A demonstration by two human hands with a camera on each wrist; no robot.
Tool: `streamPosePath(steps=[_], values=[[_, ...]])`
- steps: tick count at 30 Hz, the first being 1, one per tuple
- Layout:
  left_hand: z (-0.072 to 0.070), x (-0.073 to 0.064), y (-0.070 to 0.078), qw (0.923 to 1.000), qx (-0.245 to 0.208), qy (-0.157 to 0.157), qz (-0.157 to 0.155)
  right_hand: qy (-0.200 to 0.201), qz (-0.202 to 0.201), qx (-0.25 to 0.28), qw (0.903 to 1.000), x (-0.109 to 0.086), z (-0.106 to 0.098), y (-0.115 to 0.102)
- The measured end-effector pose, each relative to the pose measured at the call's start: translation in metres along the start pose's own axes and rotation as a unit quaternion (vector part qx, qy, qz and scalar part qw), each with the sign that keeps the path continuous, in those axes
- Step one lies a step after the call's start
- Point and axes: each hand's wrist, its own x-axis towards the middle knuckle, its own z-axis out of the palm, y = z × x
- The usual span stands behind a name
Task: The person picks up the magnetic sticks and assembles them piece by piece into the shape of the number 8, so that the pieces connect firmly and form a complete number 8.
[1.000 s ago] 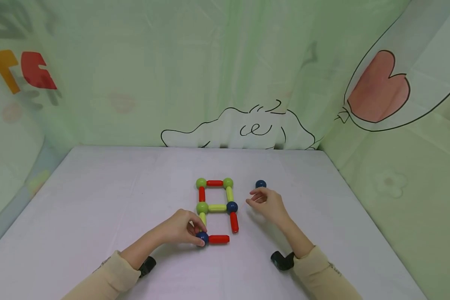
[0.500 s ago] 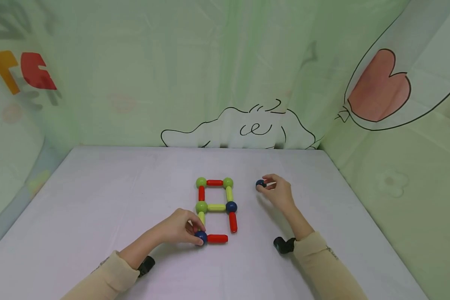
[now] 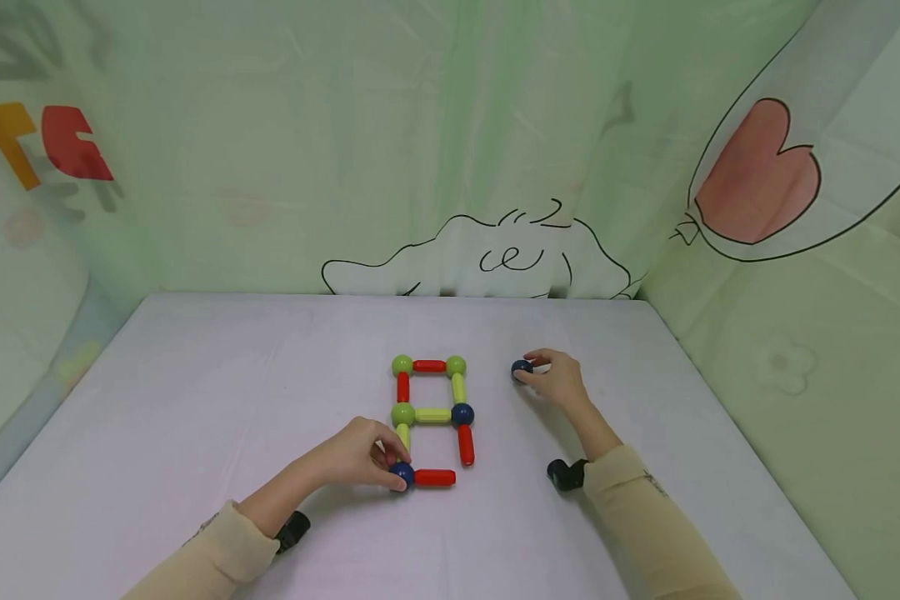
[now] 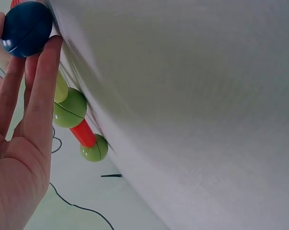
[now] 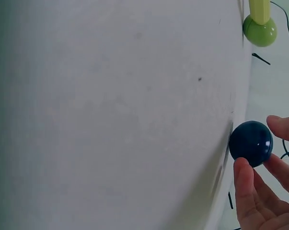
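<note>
A flat ladder-like frame of magnetic balls and rods lies on the table, with green balls (image 3: 402, 366) and a red rod (image 3: 430, 366) at its far end. My left hand (image 3: 362, 454) holds the blue ball (image 4: 28, 29) at the near left corner between thumb and fingers. From that ball a red rod (image 3: 436, 477) points right, its far end free. Another red rod (image 3: 467, 446) runs toward me from the blue ball (image 3: 462, 414) at the middle right, also free-ended. Right of the frame, my right hand (image 3: 560, 382) pinches a separate blue ball (image 5: 251, 143) at the table surface.
A white cloth-covered table (image 3: 270, 358) extends around the frame. Green printed curtains (image 3: 390, 150) stand along its back and sides. Black wrist cameras (image 3: 567, 475) sit under both sleeves, close to the tabletop.
My right hand has moved a little right and away from me, and its fingers have closed on the separate blue ball. The left hand stays at its corner ball.
</note>
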Motion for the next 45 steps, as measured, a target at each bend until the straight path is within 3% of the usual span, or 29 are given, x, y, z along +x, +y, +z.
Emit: streamPosePath(steps=[7, 20, 45], values=[[0.000, 0.000, 0.001, 1.0000, -0.005, -0.001, -0.001, -0.016, 0.021, 0.007, 0.9996, 0.004, 0.001, 0.000], [0.000, 0.000, -0.002, 1.0000, -0.005, -0.001, 0.003, -0.043, 0.010, -0.003, 0.9990, -0.006, 0.001, 0.000], [0.001, 0.000, -0.001, 1.0000, 0.000, 0.000, 0.004, -0.158, -0.049, 0.010, 0.9861, -0.072, 0.011, -0.028]])
